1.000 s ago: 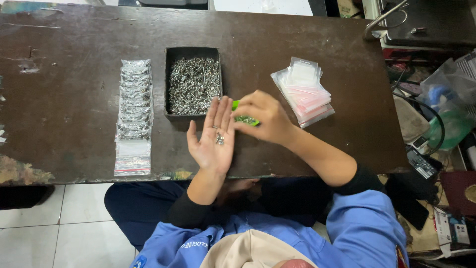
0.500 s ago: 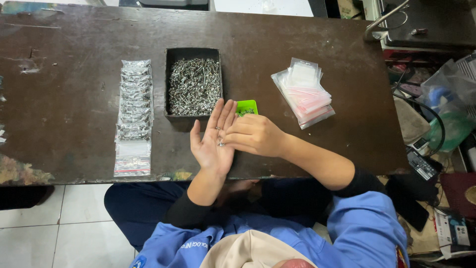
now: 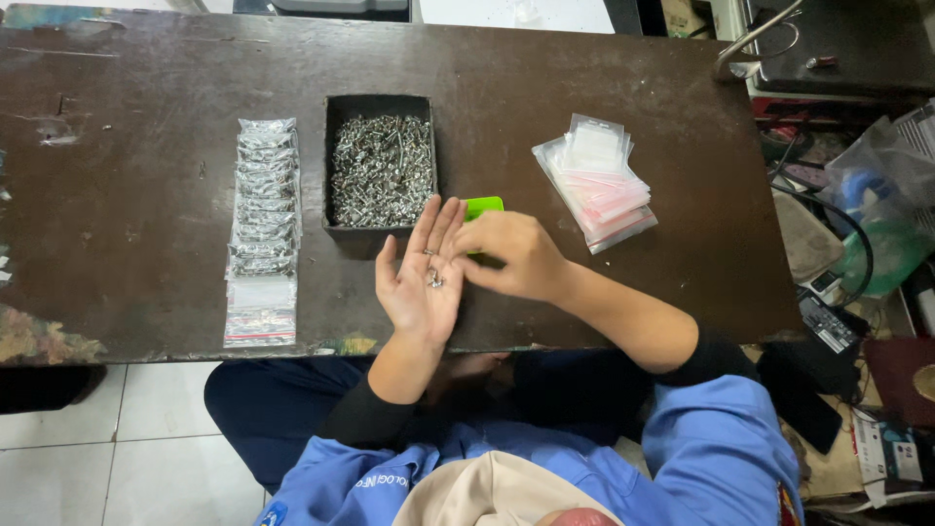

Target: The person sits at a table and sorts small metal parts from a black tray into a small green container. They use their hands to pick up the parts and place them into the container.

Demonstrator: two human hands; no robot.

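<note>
The left hand (image 3: 421,282) lies palm up and flat, fingers together and stretched away from the body, over the near part of the dark table (image 3: 146,78). A few small metal screws (image 3: 432,279) sit loose in the middle of that palm; nothing closes round them, the hand simply cups them from below. The right hand (image 3: 511,255) comes in from the right side, fingers curled, its fingertips (image 3: 466,265) meeting the left palm just beside the screws. Whether those fingertips pinch a screw cannot be told, since the hand's back hides them.

Directly beyond the left fingertips stands a black tray (image 3: 334,166) heaped with screws of the same kind, its near wall almost touching them. A small green object (image 3: 484,206) lies just beyond the right hand, partly covered by it. Farther right of the right hand rests a stack of empty clear bags (image 3: 594,180), well apart from it. Left of the open palm, past a strip of bare table, runs a row of filled bags (image 3: 261,224) reaching to the near edge.

The table's near edge runs under the left wrist. The widest bare surface lies beyond the tray and far left of the filled bags.
</note>
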